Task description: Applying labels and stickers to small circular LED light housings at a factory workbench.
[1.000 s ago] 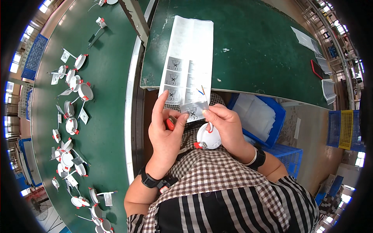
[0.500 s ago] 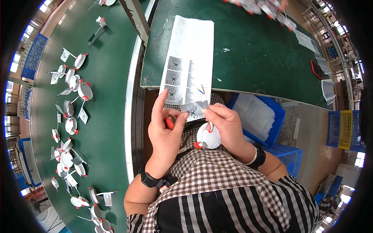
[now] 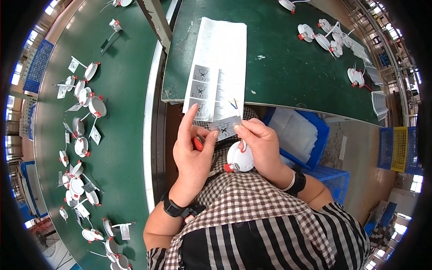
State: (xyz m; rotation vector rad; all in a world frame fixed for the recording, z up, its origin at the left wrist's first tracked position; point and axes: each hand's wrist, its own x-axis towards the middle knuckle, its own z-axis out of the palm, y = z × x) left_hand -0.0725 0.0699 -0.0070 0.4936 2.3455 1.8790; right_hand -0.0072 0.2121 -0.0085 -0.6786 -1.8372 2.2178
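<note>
A silver-grey printed label [image 3: 224, 128] stretches between my two hands, over the front edge of the bench. My left hand [image 3: 192, 146] has its thumb on the label's left end, with the index finger stretched upward. A red object with a dark part [image 3: 198, 142] shows between its thumb and fingers; its kind is unclear. My right hand [image 3: 262, 143] pinches the label's other end around a white cable [image 3: 244, 146]. Bare blue and brown wire ends [image 3: 234, 105] stick up past the label. From the cable hangs a round white downlight [image 3: 240, 157] with red-tipped clips, below my right hand.
A white label sheet [image 3: 222, 49] lies on the green bench [image 3: 274, 67]. Several downlights [image 3: 323, 41] lie at its far right. Many labelled downlights [image 3: 85, 95] sit on the green belt [image 3: 126, 135] at left, past a metal post [image 3: 154, 18]. A blue bin [image 3: 320, 144] stands right.
The blurred bunch of downlights at the far right has come to rest, spread over the bench, partly covering a red-edged object. My hands have barely moved and keep hold of the label and cable.
</note>
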